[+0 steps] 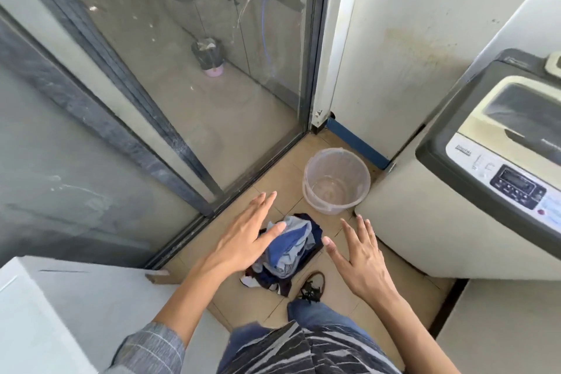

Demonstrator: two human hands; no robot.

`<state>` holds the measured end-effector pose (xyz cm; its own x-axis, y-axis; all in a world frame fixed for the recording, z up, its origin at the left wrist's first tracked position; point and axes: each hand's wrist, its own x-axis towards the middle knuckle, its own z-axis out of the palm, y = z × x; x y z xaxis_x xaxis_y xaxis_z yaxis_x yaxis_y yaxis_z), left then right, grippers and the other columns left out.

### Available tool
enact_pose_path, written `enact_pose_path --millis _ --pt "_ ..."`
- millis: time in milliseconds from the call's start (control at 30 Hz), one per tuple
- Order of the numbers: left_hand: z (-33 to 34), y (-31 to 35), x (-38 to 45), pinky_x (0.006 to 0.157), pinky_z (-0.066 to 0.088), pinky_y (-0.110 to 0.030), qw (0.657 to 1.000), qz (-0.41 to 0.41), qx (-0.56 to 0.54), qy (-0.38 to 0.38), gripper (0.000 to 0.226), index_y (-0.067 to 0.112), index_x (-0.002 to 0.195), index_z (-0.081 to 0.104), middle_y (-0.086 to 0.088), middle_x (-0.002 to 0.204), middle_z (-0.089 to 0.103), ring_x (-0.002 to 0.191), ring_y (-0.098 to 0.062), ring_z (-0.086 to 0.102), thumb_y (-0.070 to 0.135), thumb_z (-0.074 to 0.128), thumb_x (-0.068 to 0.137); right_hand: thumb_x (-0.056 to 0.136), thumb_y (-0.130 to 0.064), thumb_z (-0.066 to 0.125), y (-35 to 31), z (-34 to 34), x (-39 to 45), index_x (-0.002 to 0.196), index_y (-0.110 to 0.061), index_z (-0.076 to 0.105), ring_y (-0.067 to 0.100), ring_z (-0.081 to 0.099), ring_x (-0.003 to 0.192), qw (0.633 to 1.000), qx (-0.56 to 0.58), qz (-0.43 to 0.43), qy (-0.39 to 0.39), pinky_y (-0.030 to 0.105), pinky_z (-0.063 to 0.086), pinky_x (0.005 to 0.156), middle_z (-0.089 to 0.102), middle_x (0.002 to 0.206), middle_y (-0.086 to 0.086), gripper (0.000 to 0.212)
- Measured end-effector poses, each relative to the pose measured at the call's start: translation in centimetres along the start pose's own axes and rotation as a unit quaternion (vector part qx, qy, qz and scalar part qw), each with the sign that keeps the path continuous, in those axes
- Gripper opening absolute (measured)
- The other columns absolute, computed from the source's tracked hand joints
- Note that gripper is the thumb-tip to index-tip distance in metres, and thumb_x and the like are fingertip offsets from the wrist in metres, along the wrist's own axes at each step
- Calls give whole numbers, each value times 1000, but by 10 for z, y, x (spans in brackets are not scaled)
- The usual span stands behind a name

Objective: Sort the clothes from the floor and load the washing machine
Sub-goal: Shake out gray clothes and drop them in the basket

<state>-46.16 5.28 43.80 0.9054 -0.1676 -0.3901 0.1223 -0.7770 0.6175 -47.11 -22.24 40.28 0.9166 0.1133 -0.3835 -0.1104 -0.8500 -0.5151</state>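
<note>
Both my hands are held out over the floor, palms down, fingers straight and spread wide, gripping nothing. My left hand sits at centre frame; its thumb tip overlaps the left upper edge of the clothes pile in this view, though I cannot tell whether it touches the fabric or is above it. My right hand is just to the right of the pile, apart from it, with tan tile showing between thumb and cloth.

The clothes pile lies on the floor between my two hands, slightly nearer the left one. It is a loose heap of blue, pale grey, navy and white items, bunched rather than folded.

Just beyond the pile, farther from me and a little right, a clear plastic bucket stands upright on the tile, close to the pile. The washing machine stands to the right, a top loader with its lid down and its control panel facing up; its near corner is just beside my right hand's fingertips in the frame.

A shoe with dark laces shows near the pile's near edge, below my blue jeans. A glass sliding door fills the left and far side.
</note>
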Motion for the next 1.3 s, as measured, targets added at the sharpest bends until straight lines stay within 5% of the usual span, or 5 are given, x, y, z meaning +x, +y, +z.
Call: enact_pose_path --millis 433,667,833,933,1300 --pt "-49 -19 80 115 46 -41 996 -34 -12 -82 84 48 156 34 13 158 47 133 0 54 91 36 85 93 -83 34 1 -2 72 163 -23 32 19 3 162 980 161 112 -21 45 11 130 17 173 11 92" --pt "-45 -41 157 109 46 -31 976 -20 -42 -213 57 37 154 45 15 151 54 125 -3 60 56 55 101 77 -98 19 -17 59 74 153 -18 48 27 29 155 937 221 270 17 45 25 126 42 162 14 115" --pt "-37 -75 220 105 47 -31 947 48 -9 -316 56 37 153 46 10 151 55 125 -9 61 57 53 102 96 -77 37 -76 94 104 151 -14 50 26 47 142 894 282 345 45 41 34 119 52 154 10 85" --pt "-44 -96 242 108 49 -38 935 56 26 -348 53 37 149 50 10 145 59 124 -13 63 58 54 101 86 -88 37 -102 110 110 150 -17 52 23 51 139 877 301 371 49 40 38 118 55 151 7 97" --pt "17 -174 280 66 50 -26 927 -225 -187 -236 12 30 112 70 4 112 75 95 -16 76 34 61 104 90 -47 76 -54 183 166 146 -15 56 28 59 133 810 357 466 7 37 46 110 64 143 7 67"
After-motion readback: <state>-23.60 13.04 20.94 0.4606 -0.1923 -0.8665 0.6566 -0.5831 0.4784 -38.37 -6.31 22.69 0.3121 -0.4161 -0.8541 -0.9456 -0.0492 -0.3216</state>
